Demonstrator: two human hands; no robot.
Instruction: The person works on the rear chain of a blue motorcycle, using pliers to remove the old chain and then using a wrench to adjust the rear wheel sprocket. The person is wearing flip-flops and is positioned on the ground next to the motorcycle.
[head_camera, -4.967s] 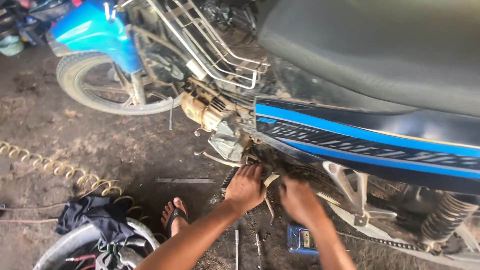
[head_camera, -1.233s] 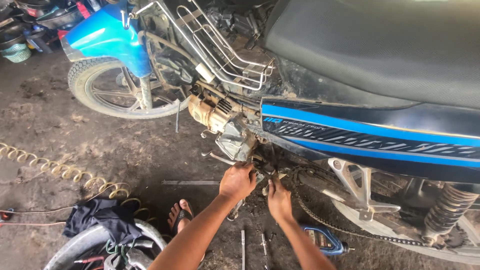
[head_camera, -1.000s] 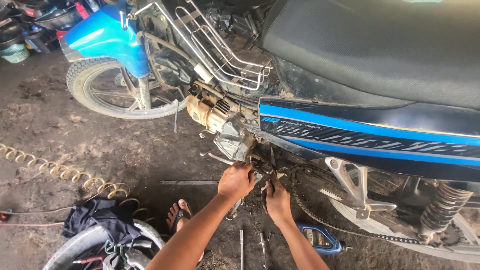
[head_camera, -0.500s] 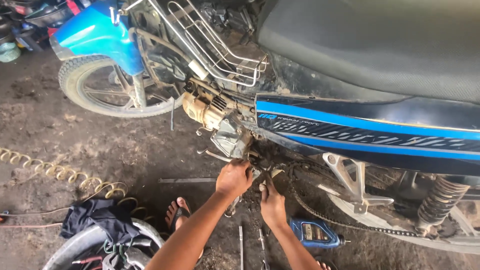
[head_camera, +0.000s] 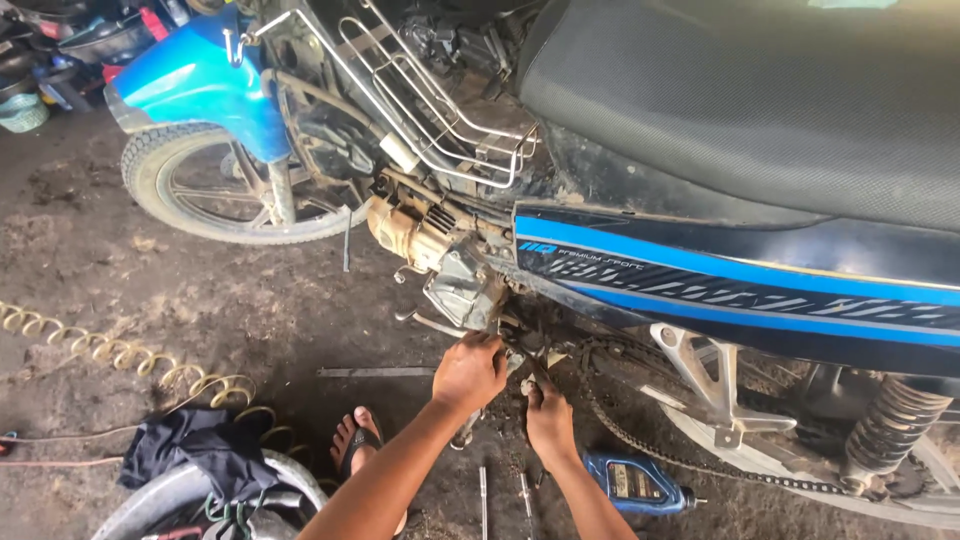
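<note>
Your left hand (head_camera: 468, 372) was curled against the lower part of the motorcycle engine (head_camera: 455, 270), fingers bent around something small there that I could not make out. Your right hand (head_camera: 550, 420) sat just beside it, below the engine near the drive chain (head_camera: 640, 440); how far it was closed I cannot tell. A blue oil bottle (head_camera: 632, 482) lay on the dirt floor (head_camera: 200, 320) near your right wrist.

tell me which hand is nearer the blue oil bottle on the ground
Right. The right hand is just up and left of the blue oil bottle, at the engine's underside. The left hand is farther left and higher, beside the engine.
</note>
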